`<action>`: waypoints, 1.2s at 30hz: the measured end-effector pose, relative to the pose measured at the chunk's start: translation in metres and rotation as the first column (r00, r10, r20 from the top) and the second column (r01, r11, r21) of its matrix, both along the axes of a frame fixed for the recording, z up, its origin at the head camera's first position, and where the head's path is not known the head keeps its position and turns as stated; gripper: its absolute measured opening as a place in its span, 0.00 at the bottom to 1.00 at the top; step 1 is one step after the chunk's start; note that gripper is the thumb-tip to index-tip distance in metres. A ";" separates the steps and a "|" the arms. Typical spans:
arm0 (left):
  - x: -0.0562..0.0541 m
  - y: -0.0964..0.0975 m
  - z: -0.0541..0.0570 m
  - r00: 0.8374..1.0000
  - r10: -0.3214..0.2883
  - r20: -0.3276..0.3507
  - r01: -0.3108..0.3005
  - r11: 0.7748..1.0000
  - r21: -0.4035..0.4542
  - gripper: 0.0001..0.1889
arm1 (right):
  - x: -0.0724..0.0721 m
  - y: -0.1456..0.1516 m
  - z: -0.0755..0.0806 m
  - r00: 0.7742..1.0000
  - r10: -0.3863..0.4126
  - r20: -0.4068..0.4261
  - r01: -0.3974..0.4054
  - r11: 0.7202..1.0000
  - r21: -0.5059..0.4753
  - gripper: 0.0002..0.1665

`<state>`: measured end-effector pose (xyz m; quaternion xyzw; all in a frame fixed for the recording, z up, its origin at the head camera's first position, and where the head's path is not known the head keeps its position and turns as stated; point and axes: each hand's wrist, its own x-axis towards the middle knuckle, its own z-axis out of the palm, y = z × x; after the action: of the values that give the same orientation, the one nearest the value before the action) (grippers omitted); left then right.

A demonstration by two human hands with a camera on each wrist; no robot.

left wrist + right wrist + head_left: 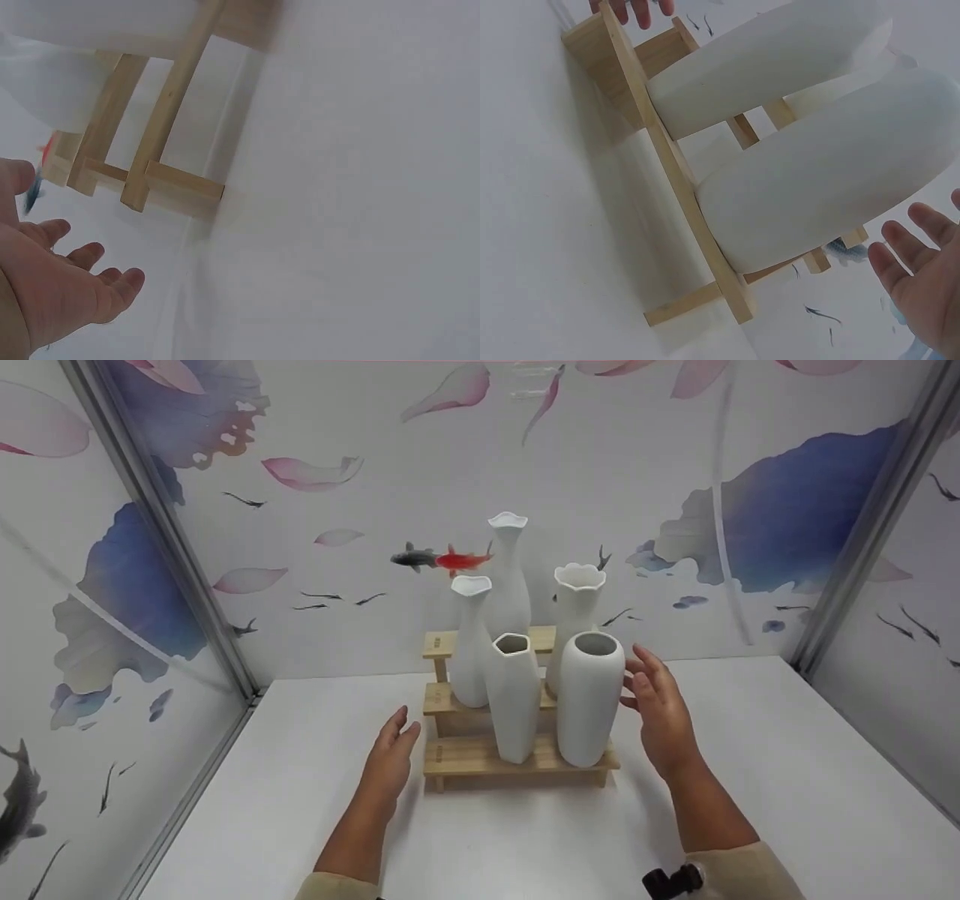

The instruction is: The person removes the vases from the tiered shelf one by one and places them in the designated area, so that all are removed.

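Observation:
Five white vases would be several; they stand upright on a three-step wooden rack (480, 757). On the lowest step are an angular vase (514, 705) and, to its right, a smooth rounded vase (592, 705). Behind them rise a slim-necked vase (470, 652), a scalloped-rim vase (577, 600) and, at the back, a tall flared vase (508, 577). My left hand (388, 757) is held just left of the rack, fingers relaxed and holding nothing. Beside the rounded vase, my right hand (661, 720) has its fingers extended, close to the vase's right side, as the right wrist view also shows.
The rack stands on a white table (300, 810) close to the back wall (360, 622), which bears petals and fish prints. Printed side panels with metal frame posts (172, 540) flank the table. A small black device (671, 881) sits at the right sleeve.

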<state>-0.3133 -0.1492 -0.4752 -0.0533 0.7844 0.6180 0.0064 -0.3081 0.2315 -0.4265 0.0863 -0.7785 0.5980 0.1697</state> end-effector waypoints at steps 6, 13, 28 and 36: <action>0.001 0.004 -0.004 1.000 0.015 0.027 -0.017 0.998 0.055 0.36 | -0.001 0.001 0.001 0.999 0.033 -0.005 -0.033 0.999 -0.027 0.36; -0.001 0.005 -0.010 0.998 0.021 0.062 -0.028 0.994 0.102 0.33 | 0.002 0.001 0.001 0.999 0.032 0.023 -0.032 0.999 -0.020 0.36; 0.000 0.006 -0.024 0.996 -0.021 0.092 0.007 0.987 0.158 0.34 | -0.003 -0.006 -0.003 0.994 0.057 0.090 -0.056 0.998 -0.012 0.49; -0.003 0.006 -0.024 0.995 -0.043 0.088 0.030 0.988 0.152 0.32 | -0.003 -0.005 -0.007 0.989 0.083 0.122 -0.081 0.996 -0.021 0.56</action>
<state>-0.3159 -0.1434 -0.4996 -0.0665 0.7351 0.6722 0.0577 -0.3107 0.2264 -0.4339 0.0801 -0.7785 0.6148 0.0975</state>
